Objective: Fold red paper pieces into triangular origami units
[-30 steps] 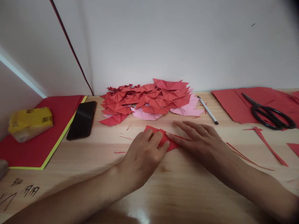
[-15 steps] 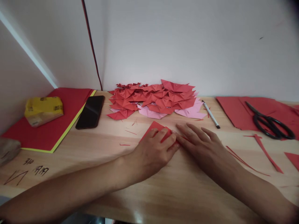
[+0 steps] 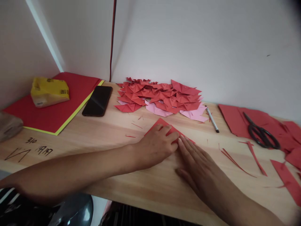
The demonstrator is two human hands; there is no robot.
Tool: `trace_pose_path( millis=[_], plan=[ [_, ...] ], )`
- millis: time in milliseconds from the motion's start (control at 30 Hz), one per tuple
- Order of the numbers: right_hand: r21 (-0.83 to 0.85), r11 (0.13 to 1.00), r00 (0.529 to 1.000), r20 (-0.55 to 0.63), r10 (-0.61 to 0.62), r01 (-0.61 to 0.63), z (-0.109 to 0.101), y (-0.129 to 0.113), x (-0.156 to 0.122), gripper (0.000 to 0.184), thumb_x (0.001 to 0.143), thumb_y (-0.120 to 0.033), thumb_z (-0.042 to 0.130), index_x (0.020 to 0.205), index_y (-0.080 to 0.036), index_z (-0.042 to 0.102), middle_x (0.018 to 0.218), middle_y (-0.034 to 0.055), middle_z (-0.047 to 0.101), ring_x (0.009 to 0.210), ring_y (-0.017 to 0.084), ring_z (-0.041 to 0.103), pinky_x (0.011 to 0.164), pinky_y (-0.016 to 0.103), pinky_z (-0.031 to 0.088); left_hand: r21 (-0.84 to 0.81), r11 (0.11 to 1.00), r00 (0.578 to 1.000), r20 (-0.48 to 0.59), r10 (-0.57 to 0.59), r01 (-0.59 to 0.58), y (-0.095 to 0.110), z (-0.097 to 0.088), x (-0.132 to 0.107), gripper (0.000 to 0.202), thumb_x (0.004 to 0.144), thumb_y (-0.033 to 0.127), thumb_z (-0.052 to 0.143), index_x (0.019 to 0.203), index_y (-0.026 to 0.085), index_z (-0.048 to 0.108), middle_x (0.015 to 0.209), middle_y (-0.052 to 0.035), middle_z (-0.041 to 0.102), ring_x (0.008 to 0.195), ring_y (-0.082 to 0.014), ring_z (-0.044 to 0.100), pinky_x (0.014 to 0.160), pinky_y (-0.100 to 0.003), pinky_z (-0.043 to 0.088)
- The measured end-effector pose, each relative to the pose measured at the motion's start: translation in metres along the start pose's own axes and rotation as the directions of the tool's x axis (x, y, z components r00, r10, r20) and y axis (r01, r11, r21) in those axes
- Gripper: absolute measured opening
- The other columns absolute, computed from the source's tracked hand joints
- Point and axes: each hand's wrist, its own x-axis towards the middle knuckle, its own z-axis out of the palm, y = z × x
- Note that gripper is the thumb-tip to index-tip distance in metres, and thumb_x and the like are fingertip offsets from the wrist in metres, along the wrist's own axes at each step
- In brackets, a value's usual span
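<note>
A piece of red paper (image 3: 161, 121), folded to a pointed triangle, lies on the wooden table in front of me. My left hand (image 3: 157, 146) rests on it with bent fingers pressing it down and covers much of its lower part. My right hand (image 3: 196, 164) lies flat at the paper's right side, fingers stretched out and its fingertips on the edge, touching my left fingertips. Just beyond is a pile of folded red and pink paper pieces (image 3: 162, 97). What lies under both hands is hidden.
To the left are a black phone (image 3: 97, 101) and red sheets (image 3: 42, 117) under a yellow-wrapped packet (image 3: 50, 91). On the right lie a marker (image 3: 212, 120), black-handled scissors (image 3: 262, 133), red paper sheets (image 3: 231, 119) and thin paper strips (image 3: 256, 158). A wall stands behind.
My right hand has turned, its fingers drawn together and pointing more away from me along the paper's edge. My left hand still presses the paper. The view has tilted.
</note>
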Motion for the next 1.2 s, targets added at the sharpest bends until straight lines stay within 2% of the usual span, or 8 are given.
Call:
trace_pose_path(
  millis=[200, 367, 467, 633, 733, 833, 1033, 1200],
  plan=[
    [-0.057, 0.997, 0.998, 0.022, 0.061, -0.06, 0.005, -0.003, -0.011, 0.073, 0.097, -0.038, 0.036, 0.154, -0.006, 0.002, 0.144, 0.0239, 0.045, 0.134, 0.031, 0.044, 0.103, 0.053, 0.042, 0.014, 1.0, 1.0, -0.007, -0.011, 0.011, 0.003, -0.001, -0.001, 0.026, 0.096, 0.018, 0.043, 0.114, 0.016, 0.063, 0.109, -0.0082, 0.063, 0.107, -0.0258, 0.051, 0.091, -0.043, 0.038],
    [-0.053, 0.991, 0.991, 0.04, 0.127, -0.125, 0.007, -0.006, -0.012, 0.059, 0.097, -0.038, 0.035, 0.147, -0.006, 0.031, 0.146, 0.0201, 0.044, 0.135, 0.03, 0.043, 0.104, 0.054, 0.041, 0.01, 0.999, 0.999, 0.034, -0.042, 0.041, 0.006, -0.006, -0.004, 0.027, 0.096, 0.018, 0.044, 0.116, 0.015, 0.062, 0.117, -0.0098, 0.062, 0.114, -0.0274, 0.051, 0.092, -0.043, 0.04],
    [-0.037, 0.987, 0.986, 0.052, 0.155, -0.154, 0.007, -0.007, -0.011, 0.056, 0.097, -0.039, 0.035, 0.142, -0.005, 0.04, 0.146, 0.0188, 0.044, 0.135, 0.03, 0.042, 0.104, 0.054, 0.039, 0.024, 0.999, 0.997, 0.058, -0.045, 0.043, 0.007, -0.009, -0.008, 0.028, 0.095, 0.018, 0.045, 0.117, 0.015, 0.063, 0.122, -0.0096, 0.062, 0.118, -0.0288, 0.05, 0.098, -0.047, 0.038],
    [-0.015, 0.985, 0.984, 0.034, 0.172, -0.172, 0.01, -0.007, -0.011, 0.056, 0.098, -0.039, 0.034, 0.14, -0.004, 0.043, 0.147, 0.0186, 0.043, 0.136, 0.031, 0.041, 0.106, 0.053, 0.037, 0.022, 0.993, 0.988, 0.105, -0.114, 0.113, 0.006, -0.017, -0.033, 0.034, 0.095, 0.018, 0.044, 0.125, 0.016, 0.059, 0.138, -0.0073, 0.055, 0.131, -0.0302, 0.042, 0.108, -0.051, 0.029],
    [-0.012, 0.982, 0.981, 0.033, 0.189, -0.189, 0.013, -0.007, -0.011, 0.055, 0.098, -0.039, 0.034, 0.14, -0.005, 0.044, 0.147, 0.0179, 0.042, 0.136, 0.03, 0.041, 0.106, 0.053, 0.036, 0.015, 0.981, 0.971, 0.141, -0.196, 0.196, 0.009, -0.022, -0.05, 0.034, 0.094, 0.018, 0.046, 0.126, 0.018, 0.059, 0.139, -0.0078, 0.054, 0.134, -0.0291, 0.041, 0.108, -0.053, 0.028],
    [-0.026, 0.98, 0.979, 0.034, 0.199, -0.198, 0.014, -0.006, -0.01, 0.055, 0.098, -0.04, 0.035, 0.139, -0.006, 0.045, 0.147, 0.0166, 0.043, 0.135, 0.029, 0.043, 0.105, 0.053, 0.036, 0.043, 0.97, 0.964, 0.111, -0.241, 0.238, 0.014, -0.025, -0.059, 0.033, 0.095, 0.02, 0.046, 0.124, 0.017, 0.061, 0.137, -0.0094, 0.056, 0.133, -0.0291, 0.042, 0.109, -0.052, 0.028],
    [-0.063, 0.979, 0.981, -0.007, 0.195, -0.195, 0.014, -0.007, -0.008, 0.051, 0.098, -0.036, 0.033, 0.136, -0.007, 0.049, 0.143, 0.0158, 0.048, 0.131, 0.029, 0.048, 0.103, 0.052, 0.039, 0.123, 0.949, 0.951, 0.072, -0.3, 0.29, 0.032, -0.026, -0.041, 0.034, 0.095, 0.032, 0.048, 0.114, 0.01, 0.066, 0.135, -0.0139, 0.056, 0.134, -0.0335, 0.04, 0.111, -0.051, 0.028],
    [-0.046, 0.985, 0.986, -0.032, 0.163, -0.164, 0.016, -0.004, -0.009, 0.046, 0.096, -0.031, 0.037, 0.133, -0.008, 0.053, 0.14, 0.0168, 0.052, 0.13, 0.029, 0.05, 0.101, 0.052, 0.04, 0.088, 0.962, 0.965, 0.016, -0.262, 0.26, 0.059, -0.009, -0.017, 0.055, 0.098, 0.042, 0.039, 0.138, 0.005, 0.046, 0.143, -0.0158, 0.048, 0.135, -0.0274, 0.042, 0.112, -0.043, 0.031]
  ],
)
